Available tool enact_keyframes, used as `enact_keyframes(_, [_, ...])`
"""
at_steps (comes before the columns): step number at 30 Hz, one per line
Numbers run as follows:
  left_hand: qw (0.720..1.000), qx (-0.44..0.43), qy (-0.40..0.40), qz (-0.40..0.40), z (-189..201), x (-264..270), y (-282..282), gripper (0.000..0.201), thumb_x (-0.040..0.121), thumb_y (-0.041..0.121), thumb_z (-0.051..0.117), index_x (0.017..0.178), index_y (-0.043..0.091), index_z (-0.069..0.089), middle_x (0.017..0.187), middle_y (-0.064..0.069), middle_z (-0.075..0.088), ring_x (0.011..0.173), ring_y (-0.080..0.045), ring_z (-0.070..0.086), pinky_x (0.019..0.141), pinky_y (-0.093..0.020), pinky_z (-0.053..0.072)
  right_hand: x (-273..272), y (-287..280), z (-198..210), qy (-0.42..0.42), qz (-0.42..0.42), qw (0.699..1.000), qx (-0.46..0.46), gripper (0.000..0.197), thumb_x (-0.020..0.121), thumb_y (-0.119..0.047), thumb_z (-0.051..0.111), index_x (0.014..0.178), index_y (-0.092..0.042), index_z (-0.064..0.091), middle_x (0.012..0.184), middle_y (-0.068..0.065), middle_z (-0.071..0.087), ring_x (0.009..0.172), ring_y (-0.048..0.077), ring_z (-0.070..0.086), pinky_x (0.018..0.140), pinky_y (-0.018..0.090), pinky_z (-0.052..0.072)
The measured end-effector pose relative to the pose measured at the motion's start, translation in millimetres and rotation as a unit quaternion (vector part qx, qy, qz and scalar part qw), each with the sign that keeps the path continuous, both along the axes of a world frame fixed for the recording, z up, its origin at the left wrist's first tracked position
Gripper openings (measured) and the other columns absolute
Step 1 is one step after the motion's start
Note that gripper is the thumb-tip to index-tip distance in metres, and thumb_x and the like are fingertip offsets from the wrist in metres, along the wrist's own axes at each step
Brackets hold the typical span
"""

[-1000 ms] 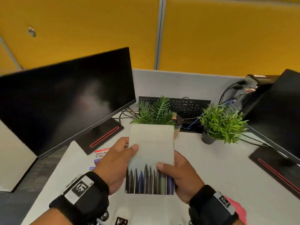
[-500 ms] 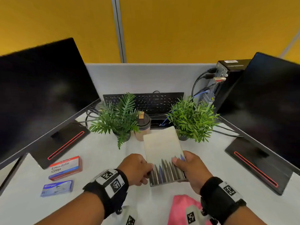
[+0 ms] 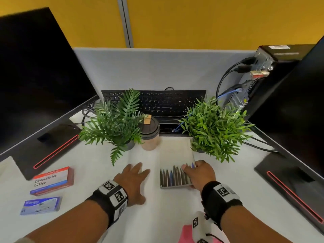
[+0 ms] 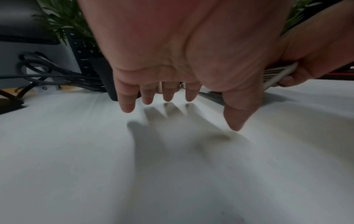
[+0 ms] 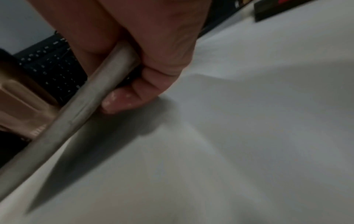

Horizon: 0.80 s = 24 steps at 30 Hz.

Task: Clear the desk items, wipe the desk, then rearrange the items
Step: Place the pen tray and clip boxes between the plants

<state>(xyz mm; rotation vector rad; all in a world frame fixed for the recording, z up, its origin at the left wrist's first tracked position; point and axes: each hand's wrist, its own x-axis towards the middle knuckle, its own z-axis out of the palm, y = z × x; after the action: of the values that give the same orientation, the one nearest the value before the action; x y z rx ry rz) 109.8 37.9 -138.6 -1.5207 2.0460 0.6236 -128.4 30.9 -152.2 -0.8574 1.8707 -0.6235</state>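
1. The white desk [image 3: 91, 223] fills the lower half of the head view.
2. A black monitor [image 3: 35, 81] stands at 10 o'clock, a second monitor [image 3: 298, 106] at 2 o'clock, with a black computer case [image 3: 266, 67] just behind the second.
3. A black keyboard [image 3: 157, 102] leans against the grey partition at 12 o'clock.
4. Two potted green plants stand before the keyboard: a fern [image 3: 115, 123] at 11 o'clock and a bushy plant [image 3: 213, 128] at 1 o'clock, with a lidded paper cup [image 3: 150, 134] between them.
5. The pen pack [image 3: 175, 165], a flat clear case of pens, is tilted just above the desk at centre, between cup and bushy plant.
6. A red "Double Clip" box [image 3: 52, 180] lies at 8 o'clock, a blue box [image 3: 41, 205] just below it.
7. The right hand [image 3: 199, 174] pinches the pack's right edge, thumb on top, fingers [image 5: 122, 103] curled beneath.
8. The left hand [image 3: 133, 181] hovers over the desk, fingers [image 4: 126, 104] spread and holding nothing, apart from the pack.
9. A pink cloth corner [image 3: 185, 234] shows at 5 o'clock.
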Motion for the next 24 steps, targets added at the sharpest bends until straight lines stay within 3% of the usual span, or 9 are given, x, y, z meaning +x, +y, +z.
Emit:
enact_keyframes(3, [1.000,0.013,0.003,-0.005,-12,7,0,0.105,0.073,0.057,0.063,0.147,0.042,-0.010,0.159,0.007,-0.021,0.148,-0.032,-0.011,0.116,-0.055,0.022,-5,0,2,0.207,0.127,0.969,0.041,0.046,0.080,-0.052,0.060,0.099,-0.010,0.056,0.100,0.008,0.064,0.088,0.025,0.062,0.069,0.028,0.050])
enact_keyframes(5, [1.000,0.018,0.018,0.003,-16,10,0,0.105,0.074,0.057,0.065,0.147,0.043,-0.010,0.158,0.008,-0.023,0.147,-0.031,-0.014,0.117,-0.055,0.020,-9,7,7,0.323,0.180,0.929,0.019,0.051,0.078,-0.060,0.054,0.102,-0.015,0.055,0.100,0.004,0.065,0.090,0.023,0.062,0.073,0.029,0.049])
enact_keyframes(7, [0.999,0.020,0.033,0.014,-17,12,-1,0.104,0.075,0.055,0.067,0.146,0.045,-0.009,0.158,0.011,-0.023,0.147,-0.029,-0.016,0.117,-0.056,0.020,-8,13,10,0.374,0.235,0.895,-0.059,0.057,0.075,-0.066,0.052,0.111,-0.021,0.053,0.108,0.001,0.061,0.099,0.021,0.058,0.082,0.033,0.051])
enact_keyframes(8, [0.999,0.018,0.039,0.020,-17,12,-1,0.104,0.075,0.054,0.067,0.146,0.046,-0.008,0.158,0.011,-0.023,0.147,-0.028,-0.016,0.116,-0.057,0.021,-6,15,8,0.369,0.288,0.878,-0.099,0.064,0.073,-0.069,0.052,0.121,-0.027,0.050,0.121,0.002,0.056,0.113,0.022,0.051,0.093,0.036,0.047])
enact_keyframes(10, [0.998,0.013,0.047,0.027,-18,12,-1,0.105,0.075,0.052,0.069,0.146,0.047,-0.008,0.158,0.013,-0.023,0.147,-0.027,-0.016,0.116,-0.058,0.021,1,17,5,0.330,0.424,0.835,-0.119,0.085,0.069,-0.073,0.053,0.143,-0.040,0.026,0.154,0.003,0.024,0.142,0.025,0.018,0.116,0.044,0.023])
enact_keyframes(12, [0.998,0.015,0.051,0.035,-19,11,-1,0.105,0.075,0.050,0.070,0.146,0.048,-0.007,0.157,0.014,-0.023,0.147,-0.026,-0.017,0.115,-0.059,0.020,5,11,-5,0.309,0.498,0.807,-0.075,0.099,0.068,-0.072,0.056,0.147,-0.044,0.004,0.160,-0.001,-0.009,0.147,0.025,-0.013,0.119,0.050,0.003])
enact_keyframes(14, [0.998,0.017,0.056,0.040,-19,10,-1,0.104,0.075,0.048,0.070,0.146,0.048,-0.005,0.157,0.014,-0.023,0.147,-0.025,-0.017,0.115,-0.060,0.018,6,7,-15,0.317,0.499,0.804,-0.064,0.097,0.072,-0.070,0.056,0.147,-0.043,0.000,0.159,-0.001,-0.016,0.146,0.024,-0.019,0.119,0.050,-0.001])
enact_keyframes(24, [0.997,0.015,0.060,0.047,-19,9,-1,0.104,0.075,0.045,0.072,0.146,0.047,-0.003,0.158,0.015,-0.021,0.148,-0.025,-0.017,0.114,-0.061,0.015,9,-14,-26,0.328,0.465,0.819,-0.071,0.091,0.075,-0.068,0.054,0.147,-0.044,0.005,0.160,-0.003,-0.013,0.147,0.024,-0.016,0.119,0.049,0.006])
